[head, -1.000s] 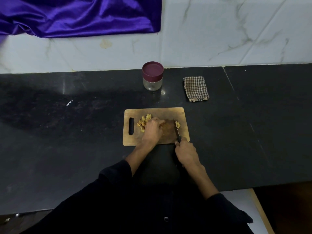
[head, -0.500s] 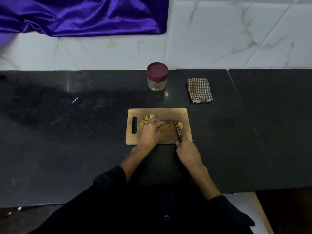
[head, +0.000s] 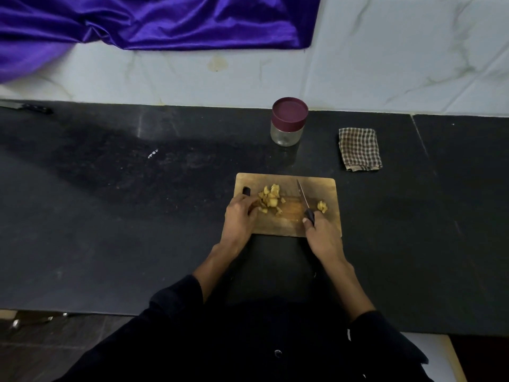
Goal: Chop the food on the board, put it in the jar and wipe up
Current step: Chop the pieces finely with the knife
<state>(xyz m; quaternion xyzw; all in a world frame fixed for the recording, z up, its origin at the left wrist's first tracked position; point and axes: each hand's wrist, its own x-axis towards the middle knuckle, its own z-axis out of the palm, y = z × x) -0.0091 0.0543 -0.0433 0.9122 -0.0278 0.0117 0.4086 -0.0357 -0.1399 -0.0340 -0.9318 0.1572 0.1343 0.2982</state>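
Mid-frame, the right hand (head: 323, 238) grips the knife (head: 304, 201); the left hand (head: 239, 216), fingers curled, steadies the light, crumbly food (head: 270, 199), best scooped.

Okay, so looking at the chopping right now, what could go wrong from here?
The left hand sits beside the main pile with curled fingers near the knife; a slip could nick them. A small clump lies near the right edge of the board and might get knocked onto the counter. The jar has its lid on, so it must be opened before filling.
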